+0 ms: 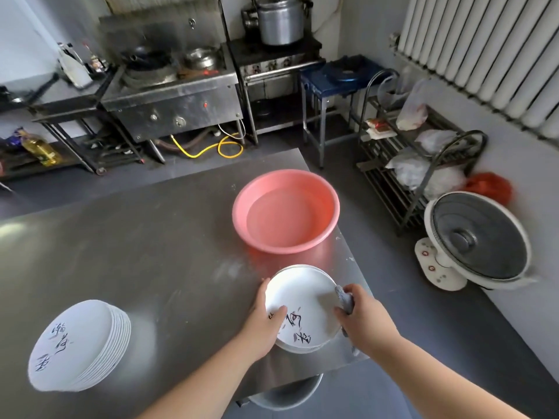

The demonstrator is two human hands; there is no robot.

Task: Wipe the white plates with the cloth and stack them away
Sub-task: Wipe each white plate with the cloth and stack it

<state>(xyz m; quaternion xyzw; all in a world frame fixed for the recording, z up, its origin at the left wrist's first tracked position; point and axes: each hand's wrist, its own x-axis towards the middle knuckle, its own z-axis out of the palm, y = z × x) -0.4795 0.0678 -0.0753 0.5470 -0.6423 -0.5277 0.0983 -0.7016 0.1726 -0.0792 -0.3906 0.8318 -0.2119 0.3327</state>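
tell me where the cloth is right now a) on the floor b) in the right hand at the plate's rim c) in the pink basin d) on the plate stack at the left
B: the right hand grips the grey cloth against the right rim of the white plate, which the left hand holds at its other side.

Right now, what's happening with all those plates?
A person is wiping plates at a steel table. The left hand grips the top plate of a small pile, and the right hand holds a grey cloth against its rim. A taller stack of plates sits on the table's left side. A pink basin stands behind the pile.
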